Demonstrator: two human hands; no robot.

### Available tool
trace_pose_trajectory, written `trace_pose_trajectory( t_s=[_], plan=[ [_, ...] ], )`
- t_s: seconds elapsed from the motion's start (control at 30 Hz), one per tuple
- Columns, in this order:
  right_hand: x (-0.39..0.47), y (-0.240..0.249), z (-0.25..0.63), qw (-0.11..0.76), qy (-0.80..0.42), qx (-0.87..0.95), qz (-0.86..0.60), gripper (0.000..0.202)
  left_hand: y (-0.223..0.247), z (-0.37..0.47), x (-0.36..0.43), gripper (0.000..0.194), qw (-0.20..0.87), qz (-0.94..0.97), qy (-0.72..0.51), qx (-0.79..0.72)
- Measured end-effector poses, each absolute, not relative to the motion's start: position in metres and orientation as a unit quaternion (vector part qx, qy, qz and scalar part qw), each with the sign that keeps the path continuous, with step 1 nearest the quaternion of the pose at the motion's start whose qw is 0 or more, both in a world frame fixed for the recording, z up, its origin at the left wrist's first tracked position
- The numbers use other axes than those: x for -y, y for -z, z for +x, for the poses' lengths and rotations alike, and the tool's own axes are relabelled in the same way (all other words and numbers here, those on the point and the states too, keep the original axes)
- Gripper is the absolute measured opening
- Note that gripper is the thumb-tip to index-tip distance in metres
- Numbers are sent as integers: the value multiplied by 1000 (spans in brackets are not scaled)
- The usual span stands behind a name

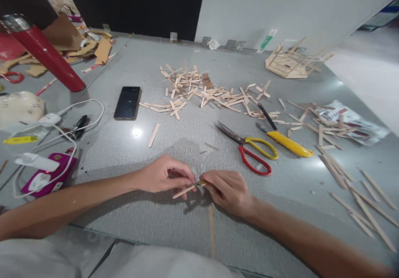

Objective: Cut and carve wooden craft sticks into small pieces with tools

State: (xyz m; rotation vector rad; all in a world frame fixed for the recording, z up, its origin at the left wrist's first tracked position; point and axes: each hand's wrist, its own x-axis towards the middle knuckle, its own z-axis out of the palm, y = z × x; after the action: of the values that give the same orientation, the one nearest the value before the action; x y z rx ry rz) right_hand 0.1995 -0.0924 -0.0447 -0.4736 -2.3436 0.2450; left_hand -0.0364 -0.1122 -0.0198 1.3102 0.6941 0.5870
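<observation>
My left hand (170, 173) holds a short wooden stick (183, 192) between its fingers, low over the grey table. Close beside it, my right hand (229, 190) is closed on a small yellowish piece (202, 183), too small to make out; the fingertips of both hands nearly meet. A long flat wooden strip (212, 232) lies on the table below my right hand. Beyond that hand rest scissors (240, 140) with one yellow and one red handle, and a yellow cutter (289, 143). One loose wooden stick (153, 135) lies above my left hand.
Wooden stick pieces (207, 95) form a loose pile farther back, near a phone (127, 103). More strips (363, 203) lie at the right. A wooden frame (289, 64) stands at the back right. Cables, a purple box (64, 168) and a red tube (51, 57) occupy the left.
</observation>
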Motion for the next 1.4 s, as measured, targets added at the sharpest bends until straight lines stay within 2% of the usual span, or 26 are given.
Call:
trace_pose_trajectory(
  t_s=[0.37,0.6,0.87,1.13,1.27,1.4],
  plan=[
    [92,43,201,346,-77,925,-138,18,19,-34,115,11,705,595,-228,-311],
    [93,40,201,319,-51,943,-81,20,19,-35,111,15,709,625,-162,-284],
    [92,49,203,341,-53,932,-115,17,16,-36,109,17,747,544,-209,-320],
    [93,47,201,356,-50,918,-166,14,22,-35,109,38,719,551,-234,-354],
    [92,44,200,351,-53,914,-198,16,21,-33,108,33,724,531,-254,-359],
    [92,42,198,355,-51,907,-222,15,23,-34,106,37,722,544,-252,-346]
  ],
)
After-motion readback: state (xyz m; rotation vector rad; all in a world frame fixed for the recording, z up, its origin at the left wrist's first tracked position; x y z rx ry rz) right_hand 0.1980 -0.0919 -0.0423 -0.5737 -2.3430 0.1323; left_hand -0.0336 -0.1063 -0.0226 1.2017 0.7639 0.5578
